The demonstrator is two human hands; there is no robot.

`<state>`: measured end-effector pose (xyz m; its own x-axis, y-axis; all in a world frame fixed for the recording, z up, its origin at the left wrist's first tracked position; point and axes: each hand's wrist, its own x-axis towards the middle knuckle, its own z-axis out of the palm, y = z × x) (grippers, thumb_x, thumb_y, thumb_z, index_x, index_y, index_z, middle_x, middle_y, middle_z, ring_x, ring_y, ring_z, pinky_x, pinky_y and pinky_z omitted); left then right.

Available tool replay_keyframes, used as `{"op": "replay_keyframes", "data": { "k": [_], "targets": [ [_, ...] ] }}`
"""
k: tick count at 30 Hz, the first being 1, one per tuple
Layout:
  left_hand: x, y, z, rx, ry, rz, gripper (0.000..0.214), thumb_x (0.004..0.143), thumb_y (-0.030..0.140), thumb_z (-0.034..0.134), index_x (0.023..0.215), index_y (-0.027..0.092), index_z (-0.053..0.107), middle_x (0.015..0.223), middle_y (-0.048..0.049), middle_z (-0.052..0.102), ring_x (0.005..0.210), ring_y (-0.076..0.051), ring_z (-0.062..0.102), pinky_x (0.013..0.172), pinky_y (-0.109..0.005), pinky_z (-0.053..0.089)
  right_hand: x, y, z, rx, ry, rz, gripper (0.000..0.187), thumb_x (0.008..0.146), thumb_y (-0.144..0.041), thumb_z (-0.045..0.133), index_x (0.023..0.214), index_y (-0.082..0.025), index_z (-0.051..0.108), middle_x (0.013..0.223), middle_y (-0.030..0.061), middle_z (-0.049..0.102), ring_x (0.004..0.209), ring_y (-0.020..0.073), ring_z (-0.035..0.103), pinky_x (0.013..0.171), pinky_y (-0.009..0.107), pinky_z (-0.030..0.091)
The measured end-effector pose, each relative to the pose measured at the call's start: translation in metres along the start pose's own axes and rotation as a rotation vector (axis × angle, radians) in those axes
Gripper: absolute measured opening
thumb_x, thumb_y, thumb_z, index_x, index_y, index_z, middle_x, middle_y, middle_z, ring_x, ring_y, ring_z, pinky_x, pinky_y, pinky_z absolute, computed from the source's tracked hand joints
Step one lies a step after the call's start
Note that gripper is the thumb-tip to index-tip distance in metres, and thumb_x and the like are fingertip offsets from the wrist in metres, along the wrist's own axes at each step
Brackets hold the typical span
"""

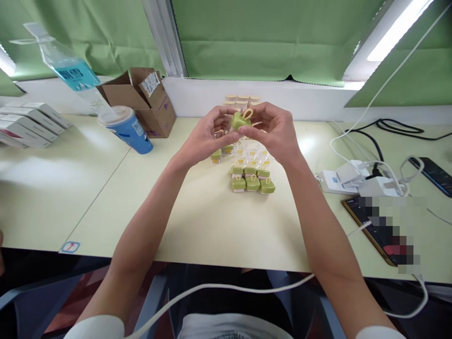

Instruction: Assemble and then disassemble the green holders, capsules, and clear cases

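A small green cap with a yellow loop (240,121) is held up above the table between my hands. My left hand (206,134) grips its left side, thumb in front and fingers behind. From the right, my right hand (277,132) pinches it near the loop; its lower part is partly hidden by my thumb. Below my hands lie rows of clear little containers with yellow marks (252,153). Nearer me stand several pale containers with green looped caps (252,182). Other green-capped containers (216,155) are partly covered by my left hand.
Cream-topped pieces (242,98) stand at the back by the wall. Left are a blue cup (132,134), a tilted bottle (76,73), an open cardboard box (160,110) and white boxes (30,125). Right are a power strip (335,182), cables and a phone (381,235).
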<state>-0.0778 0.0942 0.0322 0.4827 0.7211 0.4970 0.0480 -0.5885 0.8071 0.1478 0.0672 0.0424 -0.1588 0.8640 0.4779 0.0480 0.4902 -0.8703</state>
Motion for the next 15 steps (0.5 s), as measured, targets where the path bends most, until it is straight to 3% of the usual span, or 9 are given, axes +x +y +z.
{"op": "replay_keyframes", "data": {
  "k": [5, 8, 13, 15],
  "targets": [
    [-0.0020, 0.0008, -0.0028, -0.031, 0.002, -0.042, 0.061, 0.093, 0.064, 0.091, 0.140, 0.032, 0.070, 0.123, -0.0058, 0.076, 0.122, -0.027, 0.076, 0.104, -0.044, 0.068, 0.0006, 0.0024, 0.0019, 0.022, -0.012, -0.003, 0.061, 0.073, -0.078, 0.099, 0.106, -0.031, 0.077, 0.117, 0.0061, 0.080, 0.125, 0.0311, 0.074, 0.096, 0.047, 0.070],
    [-0.0017, -0.0002, -0.0026, -0.037, 0.027, -0.044, 0.059, 0.093, 0.067, 0.090, 0.138, 0.034, 0.070, 0.112, -0.0038, 0.075, 0.117, -0.026, 0.078, 0.101, -0.045, 0.070, 0.0001, 0.0009, 0.0005, -0.012, -0.010, -0.012, 0.064, 0.076, -0.078, 0.097, 0.118, -0.035, 0.076, 0.123, 0.0065, 0.079, 0.128, 0.0332, 0.073, 0.097, 0.049, 0.069],
    [0.0014, -0.0040, 0.0016, -0.106, 0.086, -0.027, 0.061, 0.095, 0.078, 0.081, 0.132, 0.032, 0.067, 0.115, -0.0059, 0.075, 0.113, -0.026, 0.079, 0.093, -0.045, 0.072, -0.0015, 0.0002, 0.0017, -0.239, -0.074, -0.169, 0.082, 0.073, -0.066, 0.103, 0.144, -0.042, 0.069, 0.148, 0.0051, 0.073, 0.130, 0.0364, 0.069, 0.109, 0.057, 0.064],
    [0.0020, -0.0041, 0.0026, -0.102, 0.101, -0.022, 0.063, 0.097, 0.082, 0.076, 0.132, 0.031, 0.066, 0.119, -0.0076, 0.075, 0.115, -0.028, 0.080, 0.091, -0.046, 0.072, -0.0022, 0.0008, 0.0044, -0.330, -0.100, -0.204, 0.074, 0.078, -0.064, 0.100, 0.144, -0.045, 0.071, 0.153, 0.0021, 0.070, 0.136, 0.0379, 0.066, 0.112, 0.058, 0.061]
  ]
}}
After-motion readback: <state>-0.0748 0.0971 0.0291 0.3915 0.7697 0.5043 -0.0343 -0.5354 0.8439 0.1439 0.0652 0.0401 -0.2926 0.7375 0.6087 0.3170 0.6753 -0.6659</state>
